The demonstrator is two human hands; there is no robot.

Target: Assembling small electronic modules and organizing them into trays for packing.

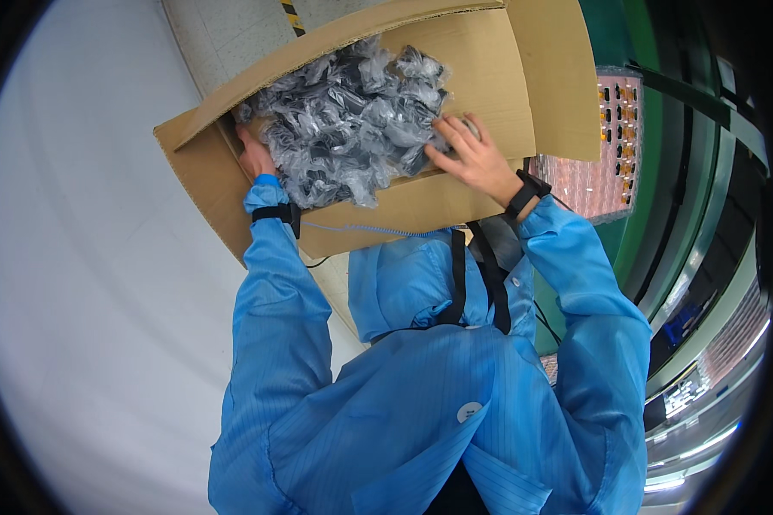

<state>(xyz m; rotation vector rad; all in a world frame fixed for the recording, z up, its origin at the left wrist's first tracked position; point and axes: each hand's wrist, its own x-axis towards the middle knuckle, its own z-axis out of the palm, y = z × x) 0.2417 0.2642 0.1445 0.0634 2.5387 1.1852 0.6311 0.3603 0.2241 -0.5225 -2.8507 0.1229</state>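
In front of me stands an open cardboard box [481, 202], its flaps folded outward. A heap of dark items in clear plastic bags [352, 120] fills its left and middle part; what the items are I cannot make out. My left hand [256, 154] reaches inside at the left wall, beside the bags, and its fingertips are partly hidden. My right hand [474, 159] rests at the right edge of the heap with fingers spread, the tips touching the bags. No bag is plainly held in it. Both wrists carry black bands, and blue sleeves cover my arms.
At the right, a pink bubble-wrap sheet [567, 184] with rows of small black and orange parts lies on a green surface [653, 163]. A coiled blue cord [378, 229] runs from my left wrist along the box's near side. A white wall or panel [86, 257] stands at the left.
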